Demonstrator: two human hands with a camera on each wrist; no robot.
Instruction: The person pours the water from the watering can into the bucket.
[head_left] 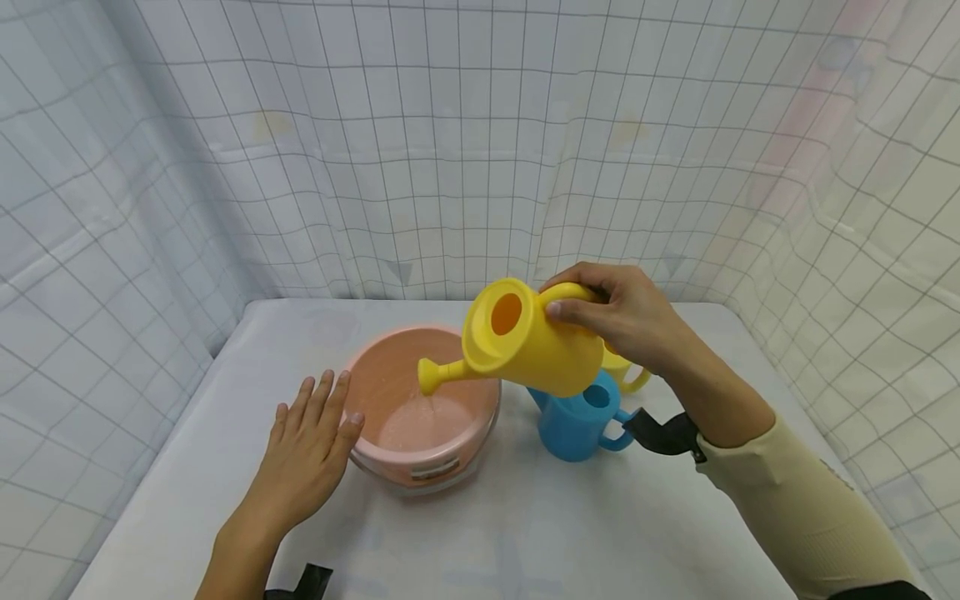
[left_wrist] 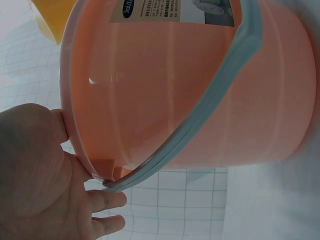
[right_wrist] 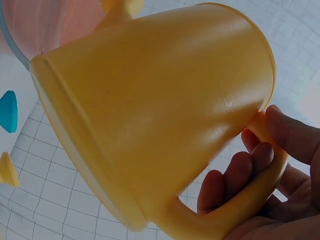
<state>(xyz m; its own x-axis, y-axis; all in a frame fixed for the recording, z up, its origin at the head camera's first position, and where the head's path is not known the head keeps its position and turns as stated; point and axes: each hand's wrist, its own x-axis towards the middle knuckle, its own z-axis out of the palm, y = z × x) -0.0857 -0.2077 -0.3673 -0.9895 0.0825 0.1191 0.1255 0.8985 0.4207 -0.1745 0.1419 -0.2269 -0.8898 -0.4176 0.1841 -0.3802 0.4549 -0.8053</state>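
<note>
Curled tight round its handle, the right hand (head_left: 633,321) has hold of the yellow watering can (head_left: 543,358).

The can is up in the air, tipped, with its spout (head_left: 442,375) over the pink bucket (head_left: 378,379). The left hand (head_left: 307,454) is open wide, fingers straight, touching the bucket's side at the rim and gripping nothing. A blue watering can (head_left: 570,429) stands on the white table (head_left: 525,525), right of the bucket, with another yellow can (head_left: 615,367) just behind it, partly hidden.

Curtained booth (head_left: 90,225), gridded fabric walls (head_left: 480,142), white table (head_left: 600,525)
</note>
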